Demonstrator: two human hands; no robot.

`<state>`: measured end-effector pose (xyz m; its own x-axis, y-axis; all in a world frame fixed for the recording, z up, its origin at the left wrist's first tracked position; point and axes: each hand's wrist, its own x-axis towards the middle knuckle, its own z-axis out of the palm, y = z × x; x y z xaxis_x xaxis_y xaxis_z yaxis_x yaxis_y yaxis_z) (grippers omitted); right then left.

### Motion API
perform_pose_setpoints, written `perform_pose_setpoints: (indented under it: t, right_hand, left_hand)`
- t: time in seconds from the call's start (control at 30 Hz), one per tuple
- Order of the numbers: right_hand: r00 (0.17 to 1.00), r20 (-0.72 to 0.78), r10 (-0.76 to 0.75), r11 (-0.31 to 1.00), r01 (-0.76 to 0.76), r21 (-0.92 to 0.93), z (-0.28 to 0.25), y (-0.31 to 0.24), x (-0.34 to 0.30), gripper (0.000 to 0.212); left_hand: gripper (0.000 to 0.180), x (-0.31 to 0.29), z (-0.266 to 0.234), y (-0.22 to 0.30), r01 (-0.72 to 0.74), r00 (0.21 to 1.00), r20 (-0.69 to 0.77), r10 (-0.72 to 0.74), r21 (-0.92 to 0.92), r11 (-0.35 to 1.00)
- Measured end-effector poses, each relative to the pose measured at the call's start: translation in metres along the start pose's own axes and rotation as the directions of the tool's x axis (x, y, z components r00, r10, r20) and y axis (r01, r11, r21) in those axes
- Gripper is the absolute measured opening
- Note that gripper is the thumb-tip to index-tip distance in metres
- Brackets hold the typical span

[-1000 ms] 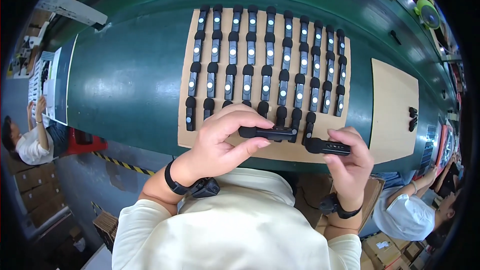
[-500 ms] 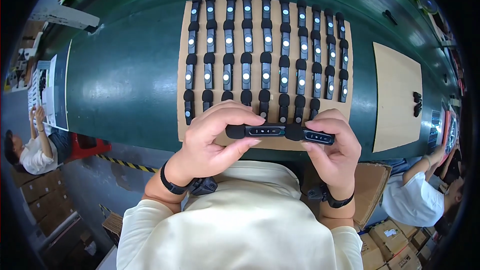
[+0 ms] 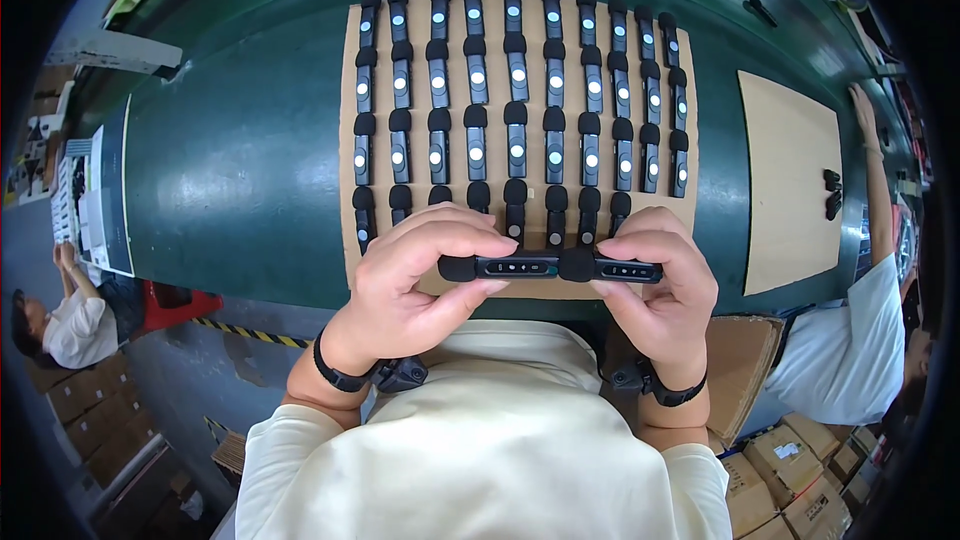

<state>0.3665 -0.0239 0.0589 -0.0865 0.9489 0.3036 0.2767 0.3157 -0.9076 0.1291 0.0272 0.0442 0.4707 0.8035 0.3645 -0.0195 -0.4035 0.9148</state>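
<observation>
Beyond my hands I see the broad green table [image 3: 240,170], its surface running out past my knuckles to both sides. Lying on it, directly ahead of my fingers, is a large cardboard sheet [image 3: 352,90] carrying rows of small black devices [image 3: 516,100], each with a foam-tipped end and a pale round dot on its body; the nearest row sits just past my fingertips. Further out from my right hand lies a second cardboard sheet [image 3: 785,180], nearly bare, with a few dark pieces near its far edge, and another person's arm [image 3: 875,170] reaches along the table beyond it.

My left hand [image 3: 410,285] is closed around one black device [image 3: 500,267], thumb under and fingers over the top, held level just above the near edge of the big sheet. My right hand [image 3: 660,285] grips a second black device [image 3: 620,269] the same way. The two pieces meet end to end between my hands, foam tip touching.
</observation>
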Motion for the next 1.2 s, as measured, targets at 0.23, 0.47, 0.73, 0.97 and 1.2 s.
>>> perform_pose_setpoints:
  t: [0.23,0.47,0.73,0.97,1.2]
  right_hand:
    - [1.000,-0.002,-0.014,0.999,0.014,-0.032,0.001,-0.001,0.001,0.027]
    - [0.998,0.017,-0.061,0.998,0.061,-0.012,-0.003,-0.003,0.003,0.029]
    - [0.985,-0.174,0.014,0.974,0.026,0.227,0.007,-0.003,-0.006,0.034]
    - [0.995,0.022,-0.102,0.989,0.104,-0.100,-0.005,-0.004,-0.002,0.044]
    - [0.987,-0.005,-0.161,0.983,0.160,-0.087,0.013,-0.002,0.004,0.033]
  left_hand:
    - [0.033,0.000,-0.002,0.000,0.004,1.000,0.010,-0.004,0.000,1.000]
    - [0.031,0.007,-0.003,0.003,-0.030,0.999,-0.010,0.030,0.059,0.998]
    - [0.029,0.017,-0.004,0.003,-0.093,0.992,0.096,0.077,0.173,0.981]
    - [0.026,0.013,0.006,-0.004,-0.010,0.996,0.085,0.003,0.087,0.996]
    - [0.030,0.020,0.028,-0.003,-0.032,0.998,0.053,0.030,0.037,0.999]
